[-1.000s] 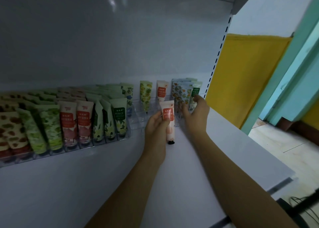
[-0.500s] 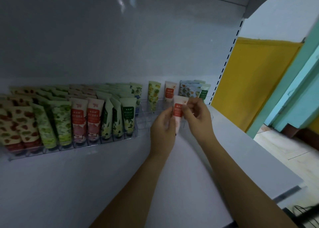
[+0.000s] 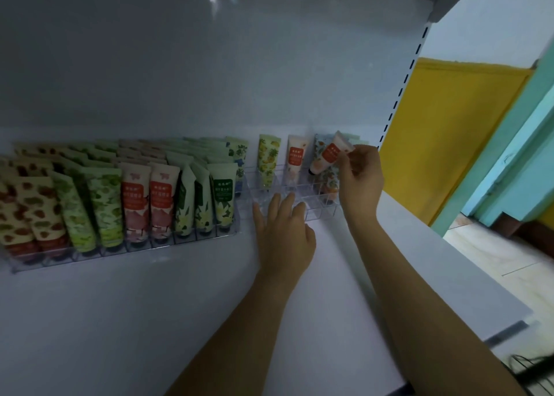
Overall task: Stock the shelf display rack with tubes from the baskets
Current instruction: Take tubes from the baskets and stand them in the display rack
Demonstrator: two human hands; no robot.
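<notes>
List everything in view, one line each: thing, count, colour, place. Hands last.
left rack: one, clear, on the shelf's left side, full.
packed tubes: too many to count; green, pink-red and brown-spotted; cap down in the left rack.
right rack: one, clear, beside the left rack; its front cells are empty.
yellow-fruit tube: one, in the right rack's back row.
red-label tube: one, white, beside it.
held tube: one, white with a red label, tilted above the right rack.
shelf: one, white.
wall panel: one, yellow, far right.
left hand: fingers straight, at the right rack's front.
right hand: its grip pinches the held tube's crimped end.
</notes>
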